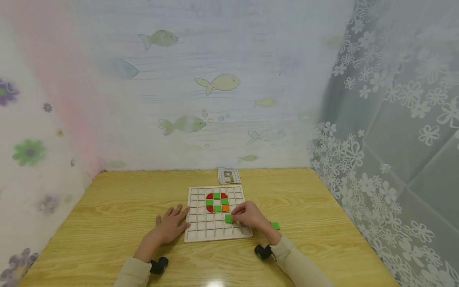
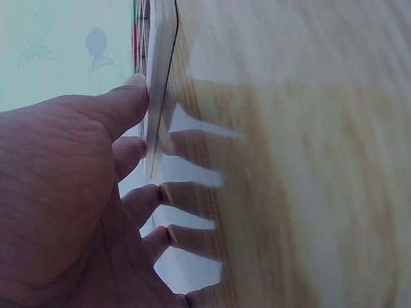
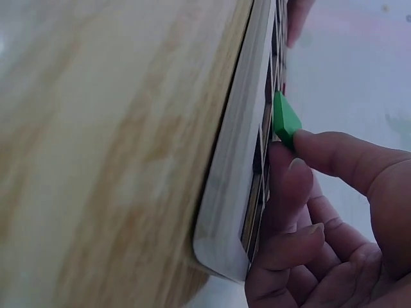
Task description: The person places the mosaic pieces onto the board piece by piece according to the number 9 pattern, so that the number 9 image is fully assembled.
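Note:
A wooden grid board point(image 1: 197, 235) lies on the table, with several red, green and orange tiles set in a ring in its upper middle. My right hand point(image 1: 249, 215) pinches a green square tile point(image 1: 228, 219) between thumb and finger, just below the orange tile point(image 1: 225, 208). In the right wrist view that green tile point(image 3: 286, 120) is tilted at the grid, one edge down by the cells. My left hand point(image 1: 171, 225) lies spread at the board's left edge, its fingertips touching the side. The left wrist view shows the thumb point(image 2: 125, 102) against the board's rim point(image 2: 160, 64).
A small printed card point(image 1: 229, 175) with a coloured grid pattern lies behind the board. Another green tile point(image 1: 275, 226) rests on the table point(image 1: 305, 255), partly behind my right wrist. Walls with fish and flower drawings enclose the table.

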